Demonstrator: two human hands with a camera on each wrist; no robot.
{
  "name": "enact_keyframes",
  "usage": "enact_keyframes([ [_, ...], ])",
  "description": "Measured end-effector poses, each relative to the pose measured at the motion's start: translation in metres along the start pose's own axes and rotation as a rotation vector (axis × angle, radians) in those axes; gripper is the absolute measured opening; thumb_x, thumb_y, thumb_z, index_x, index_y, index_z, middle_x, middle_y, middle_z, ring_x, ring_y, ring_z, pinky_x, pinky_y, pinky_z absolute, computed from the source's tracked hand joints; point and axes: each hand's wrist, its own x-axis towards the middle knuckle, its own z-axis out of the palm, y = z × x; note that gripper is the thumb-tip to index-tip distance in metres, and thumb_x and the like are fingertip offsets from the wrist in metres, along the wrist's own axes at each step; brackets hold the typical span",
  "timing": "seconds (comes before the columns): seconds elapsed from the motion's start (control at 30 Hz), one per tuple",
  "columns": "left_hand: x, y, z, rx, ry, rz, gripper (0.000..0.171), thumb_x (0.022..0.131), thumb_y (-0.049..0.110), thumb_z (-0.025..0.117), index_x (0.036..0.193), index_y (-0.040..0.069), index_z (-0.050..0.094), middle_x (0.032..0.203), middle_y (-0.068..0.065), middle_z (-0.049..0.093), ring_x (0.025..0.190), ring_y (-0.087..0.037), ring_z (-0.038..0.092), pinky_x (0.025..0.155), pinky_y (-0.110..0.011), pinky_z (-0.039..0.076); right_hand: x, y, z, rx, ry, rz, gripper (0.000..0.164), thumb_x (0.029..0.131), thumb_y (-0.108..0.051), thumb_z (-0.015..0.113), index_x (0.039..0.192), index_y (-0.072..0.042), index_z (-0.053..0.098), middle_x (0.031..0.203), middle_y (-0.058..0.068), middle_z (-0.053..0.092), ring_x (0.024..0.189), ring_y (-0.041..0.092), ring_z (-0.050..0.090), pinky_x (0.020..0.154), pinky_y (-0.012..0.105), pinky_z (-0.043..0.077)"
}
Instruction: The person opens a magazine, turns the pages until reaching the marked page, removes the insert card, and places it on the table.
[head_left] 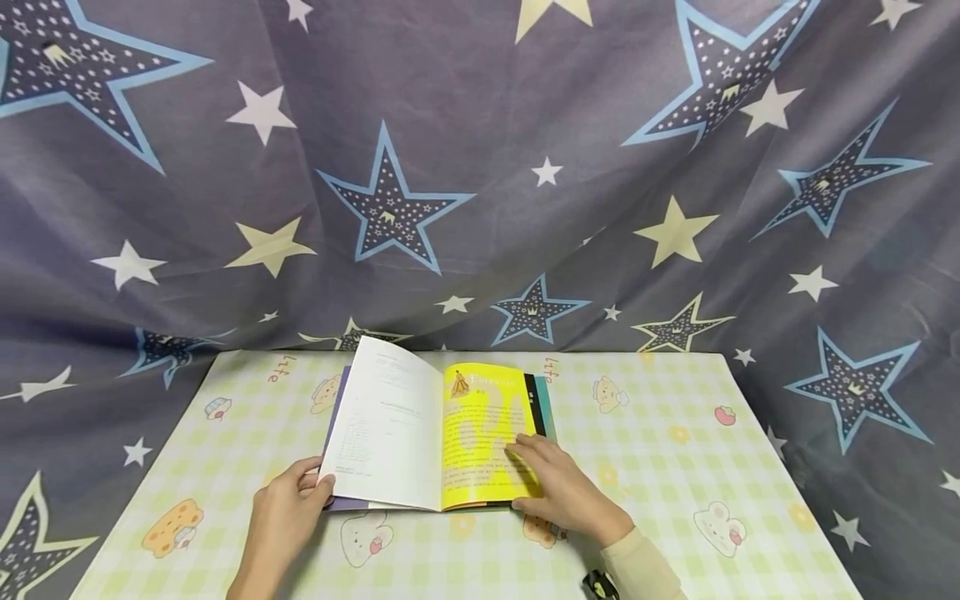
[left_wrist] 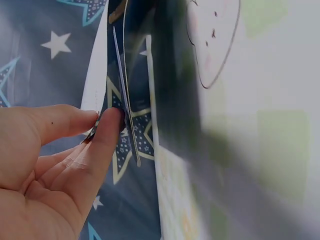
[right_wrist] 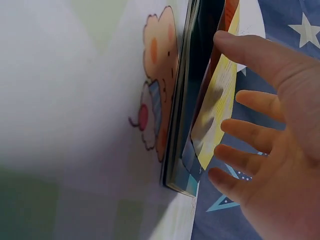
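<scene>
An open book lies on the table, with a white left page and a bright yellow right page bearing text and a small figure. At its lower left corner my left hand pinches the white page between thumb and fingers; the purple cover shows behind it. My right hand is spread at the lower right of the yellow page. In the right wrist view the fingers are straight and apart, with the thumb at the page's edge. A black and teal edge of the book sticks out beyond the yellow page.
The table has a green checked cloth printed with cartoon animals. A dark curtain with stars hangs behind and at both sides. On the right wrist is a black device, below a pale sleeve.
</scene>
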Motion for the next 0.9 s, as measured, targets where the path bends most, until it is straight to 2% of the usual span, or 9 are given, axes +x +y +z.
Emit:
enact_keyframes([
  [0.1,0.0012,-0.0041,0.0003,0.011,-0.008,-0.015,0.042,0.094,0.015,0.068,0.129,-0.008,0.06,0.096,-0.016,0.075,0.085,-0.028,0.074,0.079,-0.054,0.055,-0.0004,0.0013,0.0006,-0.007,-0.001,-0.004,0.069,0.09,-0.031,0.078,0.149,-0.012,0.047,0.154,0.013,0.04,0.143,0.038,0.033,0.114,0.058,0.032],
  [0.33,0.0031,-0.0055,0.0007,0.016,-0.011,-0.034,0.045,0.094,0.017,0.069,0.13,-0.009,0.059,0.103,-0.026,0.071,0.092,-0.038,0.071,0.075,-0.054,0.057,-0.0016,0.0045,0.0,-0.023,0.018,-0.028,0.057,0.095,-0.028,0.072,0.145,-0.011,0.051,0.147,0.011,0.049,0.136,0.033,0.043,0.111,0.057,0.036],
  [0.47,0.0035,-0.0039,0.0023,0.019,0.001,-0.027,0.048,0.093,0.015,0.069,0.131,-0.011,0.057,0.111,-0.032,0.066,0.096,-0.044,0.069,0.078,-0.055,0.058,-0.0017,0.0036,-0.0011,-0.015,0.022,-0.031,0.059,0.094,-0.031,0.074,0.145,-0.012,0.052,0.149,0.012,0.047,0.138,0.036,0.04,0.112,0.059,0.034],
  [0.63,0.0042,-0.0016,0.0025,0.022,0.004,-0.028,0.052,0.094,0.018,0.069,0.134,-0.011,0.054,0.123,-0.033,0.061,0.107,-0.046,0.065,0.087,-0.055,0.056,-0.0009,0.0028,-0.0013,-0.015,0.012,-0.036,0.068,0.089,-0.036,0.078,0.147,-0.013,0.05,0.153,0.011,0.042,0.142,0.038,0.034,0.114,0.058,0.031],
  [0.77,0.0047,-0.0003,0.0023,0.041,0.006,-0.025,0.052,0.094,0.021,0.069,0.135,-0.008,0.055,0.126,-0.032,0.06,0.112,-0.047,0.061,0.091,-0.06,0.052,-0.0001,0.0034,-0.0008,-0.02,-0.003,-0.031,0.066,0.091,-0.036,0.076,0.147,-0.013,0.049,0.149,0.007,0.047,0.139,0.032,0.04,0.115,0.055,0.032],
  [0.9,0.0037,0.0023,0.0033,0.033,-0.009,-0.002,0.05,0.095,0.022,0.067,0.134,-0.008,0.056,0.127,-0.03,0.06,0.114,-0.047,0.06,0.093,-0.06,0.051,0.0001,0.0031,-0.0014,-0.028,-0.008,-0.019,0.053,0.097,-0.035,0.069,0.144,-0.014,0.053,0.141,0.001,0.055,0.13,0.023,0.05,0.112,0.052,0.036],
])
